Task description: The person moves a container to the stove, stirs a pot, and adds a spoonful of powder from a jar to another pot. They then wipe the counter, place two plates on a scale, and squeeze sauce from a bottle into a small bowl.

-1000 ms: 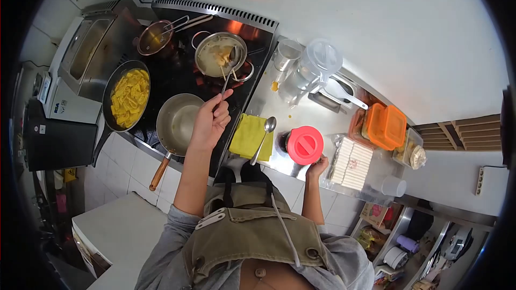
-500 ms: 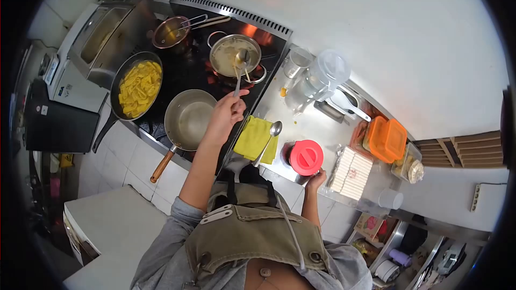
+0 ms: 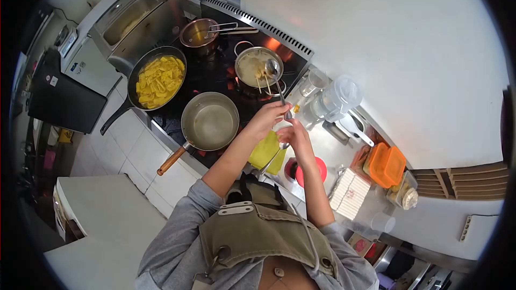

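Observation:
My left hand [image 3: 263,120] is closed on the handle of a long metal spoon [image 3: 280,94], whose bowl is over the steel pot [image 3: 238,69] of cloudy liquid. Right beside it, my right hand [image 3: 296,138] has its fingertips at the handle's lower end, the other fingers loosely curled. Yellowish pieces and a pair of thin wooden sticks [image 3: 263,84] show by the spoon's bowl. Under my hands lie a yellow-green cloth [image 3: 263,153] and a second metal spoon [image 3: 273,162]. My right forearm partly covers a red-lidded jug [image 3: 318,172].
Left on the black stove are a pan [image 3: 184,81] of yellow slices, a wooden-handled saucepan [image 3: 215,120] and a copper-coloured pot [image 3: 198,35]. A clear pitcher [image 3: 344,94], a white ladle [image 3: 356,130], an orange container [image 3: 388,164] and a striped box [image 3: 349,193] line the right counter.
My right hand has left the red-lidded jug and come up to the spoon's handle beside my left hand. The camera view has shifted, so the stove appears farther right.

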`<state>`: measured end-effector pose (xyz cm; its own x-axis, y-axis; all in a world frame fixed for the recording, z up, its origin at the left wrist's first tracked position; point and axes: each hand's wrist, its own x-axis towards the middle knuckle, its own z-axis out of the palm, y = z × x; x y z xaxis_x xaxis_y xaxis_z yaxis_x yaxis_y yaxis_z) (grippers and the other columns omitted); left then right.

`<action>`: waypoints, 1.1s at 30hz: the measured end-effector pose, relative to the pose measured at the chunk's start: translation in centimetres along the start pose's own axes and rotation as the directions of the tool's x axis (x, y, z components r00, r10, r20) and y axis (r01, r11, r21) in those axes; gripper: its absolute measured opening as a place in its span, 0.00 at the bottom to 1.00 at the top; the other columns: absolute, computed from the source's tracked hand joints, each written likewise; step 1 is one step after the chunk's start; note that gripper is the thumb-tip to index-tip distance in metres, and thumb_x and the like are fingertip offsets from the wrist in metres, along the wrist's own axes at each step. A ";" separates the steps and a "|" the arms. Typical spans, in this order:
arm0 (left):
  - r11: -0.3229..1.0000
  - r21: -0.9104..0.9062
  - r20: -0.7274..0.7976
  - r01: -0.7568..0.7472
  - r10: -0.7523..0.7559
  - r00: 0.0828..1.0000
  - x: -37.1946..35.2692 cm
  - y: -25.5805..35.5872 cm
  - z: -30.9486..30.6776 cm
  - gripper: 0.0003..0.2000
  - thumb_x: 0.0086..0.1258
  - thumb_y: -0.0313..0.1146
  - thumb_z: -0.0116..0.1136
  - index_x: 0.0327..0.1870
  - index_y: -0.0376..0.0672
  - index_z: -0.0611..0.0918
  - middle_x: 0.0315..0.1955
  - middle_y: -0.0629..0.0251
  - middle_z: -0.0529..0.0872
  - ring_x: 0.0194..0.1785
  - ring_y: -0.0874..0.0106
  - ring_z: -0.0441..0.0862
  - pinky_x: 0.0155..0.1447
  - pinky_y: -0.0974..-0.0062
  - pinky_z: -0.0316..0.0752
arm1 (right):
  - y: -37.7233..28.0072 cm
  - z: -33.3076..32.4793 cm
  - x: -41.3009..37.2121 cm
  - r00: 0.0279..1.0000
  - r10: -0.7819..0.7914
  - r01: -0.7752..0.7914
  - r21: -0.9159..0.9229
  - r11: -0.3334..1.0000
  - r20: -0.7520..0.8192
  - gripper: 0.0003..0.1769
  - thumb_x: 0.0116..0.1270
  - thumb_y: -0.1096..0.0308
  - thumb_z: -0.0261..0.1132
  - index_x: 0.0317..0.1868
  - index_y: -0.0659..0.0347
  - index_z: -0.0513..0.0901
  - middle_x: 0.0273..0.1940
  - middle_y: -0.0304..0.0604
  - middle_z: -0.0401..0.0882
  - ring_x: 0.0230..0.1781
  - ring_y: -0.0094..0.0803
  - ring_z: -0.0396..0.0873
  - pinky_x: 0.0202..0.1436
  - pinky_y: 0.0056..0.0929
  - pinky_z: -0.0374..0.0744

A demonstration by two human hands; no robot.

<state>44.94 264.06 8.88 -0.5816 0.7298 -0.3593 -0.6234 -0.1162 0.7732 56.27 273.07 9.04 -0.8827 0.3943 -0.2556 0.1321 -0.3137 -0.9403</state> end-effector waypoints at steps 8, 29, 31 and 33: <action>0.998 -0.048 -0.110 -0.033 0.028 0.994 4.8 0.1 0.1 0.16 0.70 0.45 0.44 0.44 0.43 0.77 0.36 0.69 0.80 0.36 0.76 0.77 0.45 0.71 0.69 | -3.1 0.3 10.5 0.917 -0.400 0.247 -0.792 0.558 0.004 0.19 0.71 0.60 0.48 0.30 0.66 0.77 0.18 0.49 0.76 0.17 0.43 0.77 0.22 0.36 0.72; 0.069 0.998 -0.055 0.006 0.731 0.680 4.8 -0.8 -1.9 0.13 0.57 0.32 0.61 0.42 0.43 0.75 0.40 0.55 0.71 0.46 0.57 0.75 0.44 0.64 0.76 | -2.4 -1.7 18.6 0.748 -0.491 0.445 -0.887 -0.127 0.446 0.15 0.64 0.61 0.57 0.25 0.62 0.79 0.20 0.53 0.77 0.22 0.49 0.78 0.26 0.43 0.77; 0.067 0.998 -0.042 -0.009 0.721 0.691 5.4 -0.9 -2.3 0.11 0.58 0.31 0.59 0.40 0.42 0.76 0.38 0.56 0.72 0.46 0.57 0.75 0.45 0.65 0.75 | -2.2 -1.7 18.4 0.750 -0.488 0.462 -0.882 -0.098 0.447 0.14 0.63 0.61 0.58 0.25 0.62 0.79 0.20 0.54 0.77 0.22 0.50 0.78 0.26 0.43 0.77; 0.062 0.997 -0.016 -0.045 0.745 0.667 5.8 -0.7 -2.8 0.06 0.59 0.27 0.54 0.36 0.40 0.78 0.34 0.57 0.75 0.42 0.59 0.78 0.44 0.64 0.75 | -2.5 -1.7 17.9 0.741 -0.496 0.484 -0.872 -0.072 0.452 0.14 0.63 0.62 0.58 0.25 0.63 0.79 0.20 0.54 0.77 0.22 0.50 0.77 0.26 0.43 0.76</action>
<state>40.50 266.47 4.80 -0.8608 0.3896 0.3275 0.5085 0.6313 0.5856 40.87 282.39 6.46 -0.9238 0.0571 0.3787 -0.0437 0.9666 -0.2525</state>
